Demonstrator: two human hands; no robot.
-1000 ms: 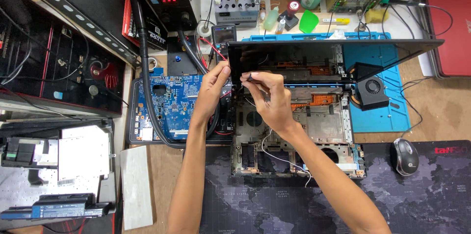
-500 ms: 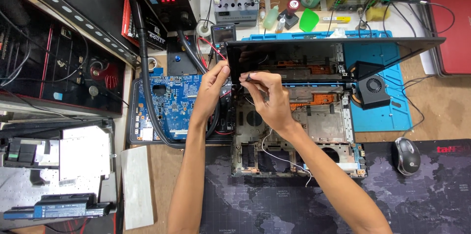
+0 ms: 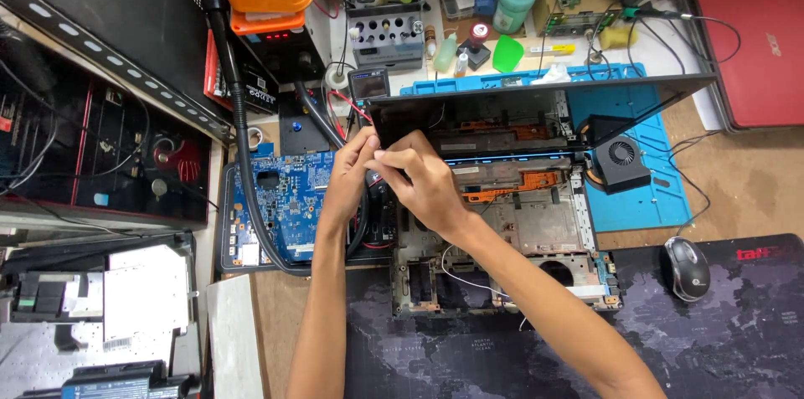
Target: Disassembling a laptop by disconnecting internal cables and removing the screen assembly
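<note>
Both hands (image 3: pixel 394 173) — at laptop hinge (image 3: pixel 381 127).

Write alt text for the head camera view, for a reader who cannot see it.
Seen from above, a person's left hand and right hand meet at the left hinge corner of an opened, stripped laptop chassis on a cluttered repair bench. A blue circuit board lies to its left, a black cooling fan on a blue mat to its right.
</note>
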